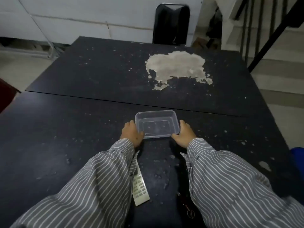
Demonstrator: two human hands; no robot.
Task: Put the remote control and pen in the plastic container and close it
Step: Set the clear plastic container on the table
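A clear rectangular plastic container (157,124) stands on the dark table, with no lid on it and nothing inside. My left hand (131,134) grips its left side, and my right hand (185,134) grips its right near corner. A white remote control (139,186) lies nearer to me, partly under my left striped sleeve. Close to my right sleeve lies a small dark thing with a ring (187,206), mostly hidden; I cannot tell whether it is the pen. No lid is visible.
The dark tabletop (82,129) is scuffed, with a large pale worn patch (177,66) at the far right. A black chair (171,23) stands behind the far table edge. A blue object (298,153) sits at the right edge.
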